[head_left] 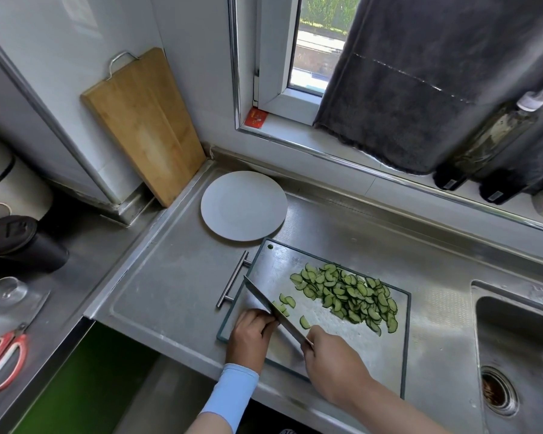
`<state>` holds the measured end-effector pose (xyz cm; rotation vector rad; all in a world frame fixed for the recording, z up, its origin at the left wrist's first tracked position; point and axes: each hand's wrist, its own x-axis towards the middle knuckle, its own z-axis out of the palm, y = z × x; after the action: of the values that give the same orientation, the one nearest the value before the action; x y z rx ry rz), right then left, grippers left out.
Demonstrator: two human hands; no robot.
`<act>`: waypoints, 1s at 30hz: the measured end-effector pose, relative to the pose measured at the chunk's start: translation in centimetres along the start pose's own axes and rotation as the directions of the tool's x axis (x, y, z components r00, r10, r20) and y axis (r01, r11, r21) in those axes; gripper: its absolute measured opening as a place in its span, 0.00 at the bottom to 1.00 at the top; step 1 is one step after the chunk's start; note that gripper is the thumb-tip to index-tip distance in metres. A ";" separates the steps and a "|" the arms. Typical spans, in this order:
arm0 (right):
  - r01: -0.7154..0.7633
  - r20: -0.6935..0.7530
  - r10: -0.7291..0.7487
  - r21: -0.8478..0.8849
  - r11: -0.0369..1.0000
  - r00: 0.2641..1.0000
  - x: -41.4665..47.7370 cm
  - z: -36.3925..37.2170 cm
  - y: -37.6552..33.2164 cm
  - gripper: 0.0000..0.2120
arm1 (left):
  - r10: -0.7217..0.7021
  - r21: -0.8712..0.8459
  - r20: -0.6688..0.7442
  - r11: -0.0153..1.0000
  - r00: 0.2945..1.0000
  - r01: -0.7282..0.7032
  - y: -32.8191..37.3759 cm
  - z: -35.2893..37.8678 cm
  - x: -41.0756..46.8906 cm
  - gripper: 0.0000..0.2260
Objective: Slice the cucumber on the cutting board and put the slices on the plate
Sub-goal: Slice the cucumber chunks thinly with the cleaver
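The left hand (253,335) lay on the near left part of the cutting board (376,349), its fingers (267,322) curled tight against the flat of the knife (271,306); whether they pinched a piece under them could not be told. The right hand (333,368) gripped the knife handle, fingers wrapped round it, blade slanting away to the left. A few cucumber slices (348,296) lay just beside the blade, most heaped further right on the board, well apart from both hands. The plate (243,205) stood on the table (176,292) beyond the board.
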<state>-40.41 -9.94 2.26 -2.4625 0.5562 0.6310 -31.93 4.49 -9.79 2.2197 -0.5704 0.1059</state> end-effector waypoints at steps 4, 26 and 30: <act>0.002 0.002 -0.002 -0.007 1.000 1.000 0.1 0.2 0.1 0.03 | 0.000 -0.004 0.007 1.000 1.000 0.000 -0.2 0.1 0.0 0.07; -0.011 -0.008 0.012 0.064 0.998 1.000 1.6 0.3 -1.3 0.05 | 0.022 -0.007 0.016 1.000 1.000 -0.022 -0.1 -0.2 -0.2 0.06; -0.010 -0.011 0.011 0.059 0.998 1.000 0.4 0.1 -0.7 0.06 | 0.016 -0.025 -0.006 1.000 1.000 -0.016 0.0 -0.3 -0.1 0.07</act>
<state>-39.73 -9.50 2.24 -2.4109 0.5838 0.5973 -32.04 4.74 -9.65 2.1897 -0.5834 0.1132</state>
